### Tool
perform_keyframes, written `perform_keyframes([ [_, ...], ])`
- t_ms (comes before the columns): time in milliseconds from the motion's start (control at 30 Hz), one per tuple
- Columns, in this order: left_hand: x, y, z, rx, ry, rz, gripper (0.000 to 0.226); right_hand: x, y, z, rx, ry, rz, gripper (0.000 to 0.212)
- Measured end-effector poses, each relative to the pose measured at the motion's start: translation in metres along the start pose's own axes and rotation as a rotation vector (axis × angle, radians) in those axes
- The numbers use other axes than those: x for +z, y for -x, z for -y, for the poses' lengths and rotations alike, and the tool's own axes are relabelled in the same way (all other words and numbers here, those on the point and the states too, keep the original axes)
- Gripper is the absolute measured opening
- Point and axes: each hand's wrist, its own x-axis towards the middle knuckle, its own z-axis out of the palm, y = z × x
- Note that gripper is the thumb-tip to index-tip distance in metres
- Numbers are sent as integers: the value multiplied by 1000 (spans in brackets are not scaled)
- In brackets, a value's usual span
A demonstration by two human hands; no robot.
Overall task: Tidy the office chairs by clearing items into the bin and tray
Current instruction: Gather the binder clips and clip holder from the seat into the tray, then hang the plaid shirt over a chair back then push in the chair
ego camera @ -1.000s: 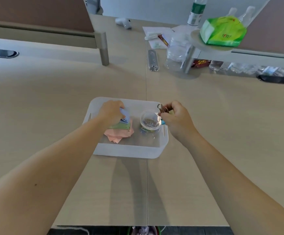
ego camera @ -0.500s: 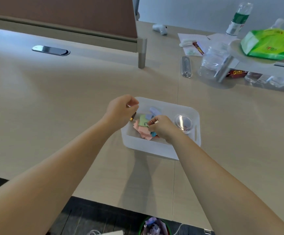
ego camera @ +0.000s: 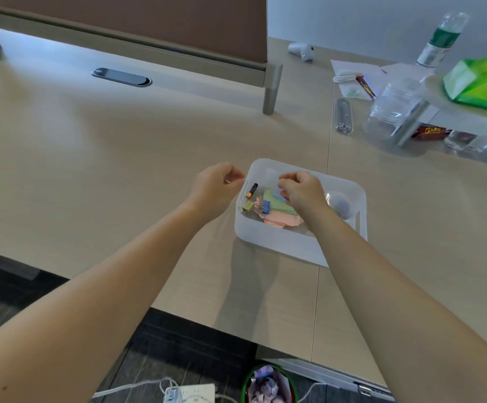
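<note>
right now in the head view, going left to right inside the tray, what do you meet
battery → yellow clip → blue clip → green note → right hand → clear cup
</note>
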Motion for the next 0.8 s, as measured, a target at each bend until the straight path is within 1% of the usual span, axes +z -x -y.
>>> perform_keyframes([
  [33,-2,5,-2,2,13,-9,21,-3,7,4,-20,-10,-12,14],
  [133,-8,20,-6,0,52,-38,21,-7,26,13,-81,-51,8,27],
  [300,-42,73,-14,-11,35,-158,20,-2,76,43,-199,-97,127,26],
  [400,-74,121,-15,-36,49,-236,21,11,111,58,-265,-115,214,28],
  [533,-114,200,-10,-74,10,-387,24,37,167,68,-339,-92,364,28],
  [667,-151,289,-1,-154,-19,-575,18,68,232,74,-405,-84,551,28],
  [800,-188,368,4,-220,-84,-748,20,106,295,86,-413,-91,706,26],
])
